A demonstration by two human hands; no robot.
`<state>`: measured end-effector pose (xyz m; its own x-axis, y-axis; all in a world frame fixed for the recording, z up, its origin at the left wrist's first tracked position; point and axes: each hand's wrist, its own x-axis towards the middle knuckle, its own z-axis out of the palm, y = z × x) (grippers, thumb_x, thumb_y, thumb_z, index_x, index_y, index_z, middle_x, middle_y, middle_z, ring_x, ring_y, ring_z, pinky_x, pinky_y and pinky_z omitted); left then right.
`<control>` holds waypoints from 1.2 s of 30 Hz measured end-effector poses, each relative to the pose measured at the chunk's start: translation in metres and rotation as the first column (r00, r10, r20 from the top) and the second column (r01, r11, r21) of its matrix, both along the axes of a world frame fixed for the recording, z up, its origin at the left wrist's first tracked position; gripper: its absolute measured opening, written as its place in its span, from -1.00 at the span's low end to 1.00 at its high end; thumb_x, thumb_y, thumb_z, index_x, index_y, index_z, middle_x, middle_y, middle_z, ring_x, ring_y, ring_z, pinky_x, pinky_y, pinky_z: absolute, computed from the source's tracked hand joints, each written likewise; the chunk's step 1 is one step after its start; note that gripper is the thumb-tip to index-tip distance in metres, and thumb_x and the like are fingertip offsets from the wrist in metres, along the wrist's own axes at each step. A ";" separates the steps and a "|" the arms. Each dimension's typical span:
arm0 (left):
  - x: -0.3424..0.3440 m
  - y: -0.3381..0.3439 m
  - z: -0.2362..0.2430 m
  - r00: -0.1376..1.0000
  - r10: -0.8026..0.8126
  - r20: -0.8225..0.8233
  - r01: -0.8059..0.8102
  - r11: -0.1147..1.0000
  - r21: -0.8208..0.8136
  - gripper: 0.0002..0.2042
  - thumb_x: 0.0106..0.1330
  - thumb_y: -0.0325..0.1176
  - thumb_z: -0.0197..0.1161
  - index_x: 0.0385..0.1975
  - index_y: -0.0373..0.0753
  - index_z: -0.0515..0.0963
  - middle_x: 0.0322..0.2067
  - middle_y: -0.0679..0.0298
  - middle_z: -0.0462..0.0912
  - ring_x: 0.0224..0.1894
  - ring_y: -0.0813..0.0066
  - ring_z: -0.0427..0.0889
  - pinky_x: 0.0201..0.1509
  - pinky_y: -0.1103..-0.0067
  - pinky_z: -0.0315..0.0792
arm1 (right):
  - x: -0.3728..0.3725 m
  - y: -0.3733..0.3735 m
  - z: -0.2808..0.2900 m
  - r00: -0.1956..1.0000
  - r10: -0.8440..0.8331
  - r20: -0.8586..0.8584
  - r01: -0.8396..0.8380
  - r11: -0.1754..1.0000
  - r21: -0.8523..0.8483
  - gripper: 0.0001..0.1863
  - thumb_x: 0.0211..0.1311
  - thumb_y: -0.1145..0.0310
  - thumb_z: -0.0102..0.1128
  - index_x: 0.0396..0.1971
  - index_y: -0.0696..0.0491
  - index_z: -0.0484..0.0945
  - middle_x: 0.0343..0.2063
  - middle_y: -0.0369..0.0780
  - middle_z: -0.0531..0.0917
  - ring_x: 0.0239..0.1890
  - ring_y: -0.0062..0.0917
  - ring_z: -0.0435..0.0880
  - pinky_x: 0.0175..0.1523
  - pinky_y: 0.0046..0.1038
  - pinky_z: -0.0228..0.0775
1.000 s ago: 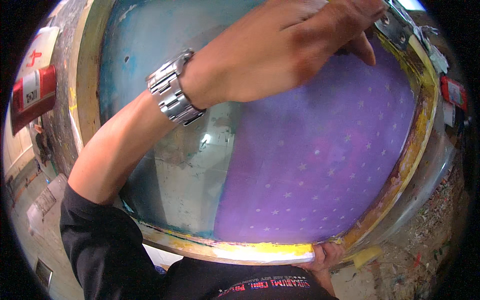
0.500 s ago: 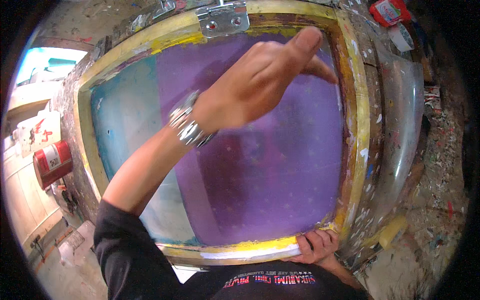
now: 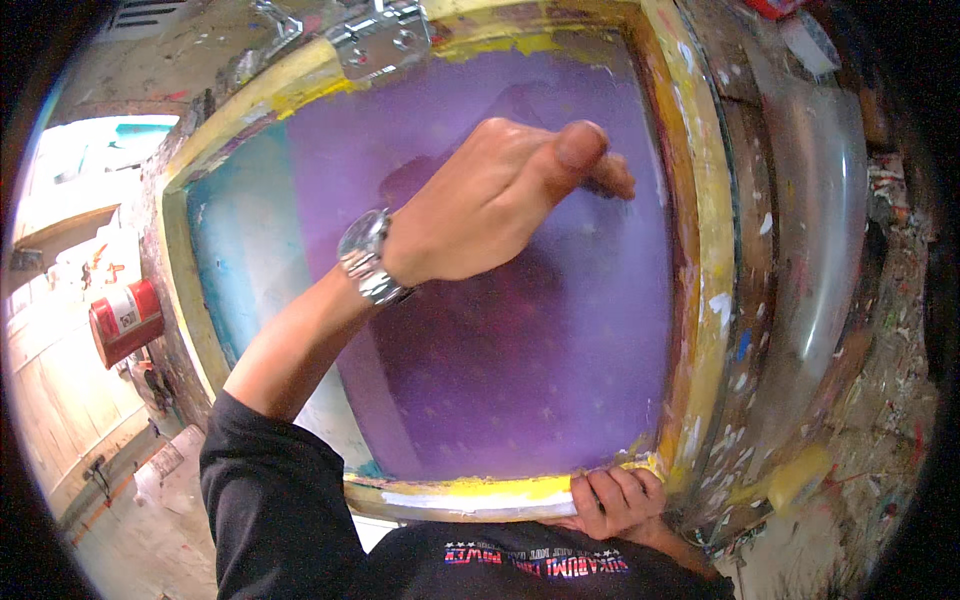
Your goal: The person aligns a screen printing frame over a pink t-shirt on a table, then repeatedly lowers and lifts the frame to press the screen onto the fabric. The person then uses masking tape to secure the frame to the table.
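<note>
My left hand (image 3: 525, 195), with a silver watch on its wrist, reaches over the purple screen mesh (image 3: 510, 390), palm down. Its thumb and a bent fingertip show apart, and I see nothing between them; the other fingers are hidden. A pale teal band (image 3: 240, 250) runs down the screen's left side. My right hand (image 3: 617, 500) is closed over the near edge of the paint-smeared wooden frame (image 3: 693, 330), close to its lower right corner. A metal hinge clamp (image 3: 380, 42) is fixed on the frame's far edge. Faint small shapes show in the purple area.
A red can (image 3: 125, 325) stands left of the frame. A curved clear sheet (image 3: 815, 260) lies along the right side. A yellow object (image 3: 795, 470) is at lower right. The surrounding wood is spattered with paint.
My left hand has moved from the screen's far right toward its middle, its finger now more bent. The view has shifted to show the whole frame. My right hand keeps its grip.
</note>
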<state>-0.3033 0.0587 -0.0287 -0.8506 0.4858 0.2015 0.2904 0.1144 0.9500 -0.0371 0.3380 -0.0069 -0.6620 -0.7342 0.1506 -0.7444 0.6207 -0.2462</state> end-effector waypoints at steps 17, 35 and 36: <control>0.065 0.021 0.016 0.931 -0.180 0.319 0.157 0.983 0.096 -0.37 0.66 0.08 -0.22 0.00 -0.38 0.68 -0.11 -0.09 0.76 -0.01 -0.10 0.74 0.17 0.27 0.55 | 0.001 -0.002 -0.003 1.000 -0.023 -0.013 0.022 0.999 -0.040 -0.53 0.31 -0.22 0.22 -0.21 -0.08 0.65 -0.31 -0.39 0.65 -0.21 -0.53 0.61 -0.11 -0.33 0.35; 0.303 -0.122 -0.008 0.890 -0.205 -0.407 -0.366 0.212 -0.906 -0.37 0.52 0.03 0.16 0.50 -0.10 0.29 0.34 -0.01 0.49 0.30 0.09 0.51 0.42 0.21 0.35 | -0.083 -0.030 0.223 0.854 -0.004 -0.521 -0.084 0.986 -0.146 -0.19 0.05 -0.48 0.40 -0.26 0.11 0.63 -0.42 -0.19 0.67 -0.42 -0.28 0.69 -0.28 -0.24 0.56; 0.270 -0.107 0.028 0.948 0.133 -0.288 -0.316 0.478 -0.819 -0.27 0.47 0.08 0.22 0.55 -0.08 0.22 0.40 -0.03 0.43 0.40 0.01 0.43 0.52 0.18 0.24 | -0.103 -0.040 0.244 0.844 -0.068 -0.532 -0.070 0.969 -0.235 -0.22 0.08 -0.43 0.42 -0.26 0.13 0.63 -0.42 -0.17 0.67 -0.41 -0.29 0.71 -0.28 -0.28 0.56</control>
<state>-0.0334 -0.0488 -0.0010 -0.9543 0.2941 -0.0533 0.2665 0.9180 0.2936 -0.1398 0.2978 0.2373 -0.4269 -0.6314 0.6474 -0.8026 0.5943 0.0503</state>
